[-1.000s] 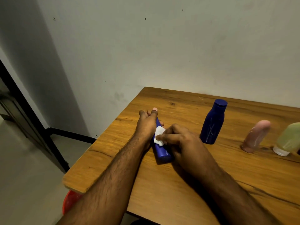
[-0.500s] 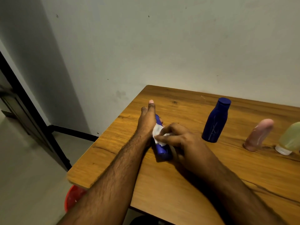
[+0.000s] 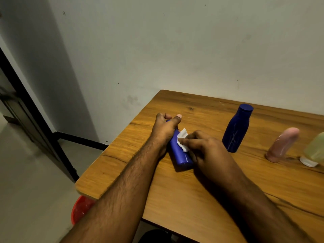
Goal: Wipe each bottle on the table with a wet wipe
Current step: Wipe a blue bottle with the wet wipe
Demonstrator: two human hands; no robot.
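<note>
**Head view: wiping the lying blue bottle**

Head view shows the blue bottle [image 3: 180, 151] lying on its side on the table [image 3: 192, 190], near the left edge, its flat base toward me. My left hand [image 3: 164, 130] grips the far end, fingers curled round it and thumb up, pinning it down. My right hand [image 3: 208, 151] pinches the wet wipe [image 3: 183, 142] between fingertips and presses it on the upper side of the bottle.

Compared with a second ago, the wipe sits slightly further up the body and more of it shows above my fingers; I judge I'm mid-stroke on this first bottle, with its underside probably needing a turn.

Well apart to the right, a second blue bottle [image 3: 235, 130] stands upright, then a pink bottle [image 3: 282, 144] and a green bottle [image 3: 313, 149] on their caps. A red bucket [image 3: 80, 209] sits below the table.
</note>
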